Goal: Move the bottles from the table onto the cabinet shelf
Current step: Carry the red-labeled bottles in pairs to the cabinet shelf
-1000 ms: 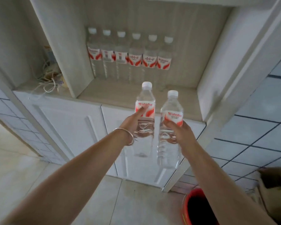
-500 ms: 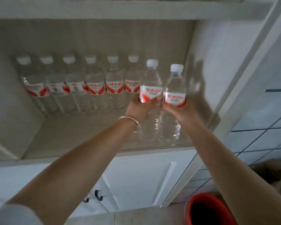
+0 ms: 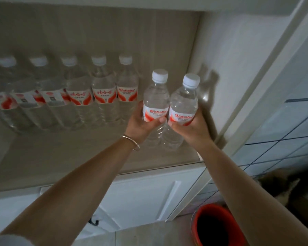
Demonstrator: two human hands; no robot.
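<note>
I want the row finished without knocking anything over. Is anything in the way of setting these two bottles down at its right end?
Nothing visible blocks it. The shelf is bare between the last standing bottle and the cabinet's side wall, where the left hand and right hand hold their bottles.

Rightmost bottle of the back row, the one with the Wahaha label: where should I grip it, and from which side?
Grip that bottle around its labelled waist, coming from the front: it stands upright, a neighbour crowds its left, the held bottles sit at its right.
</note>
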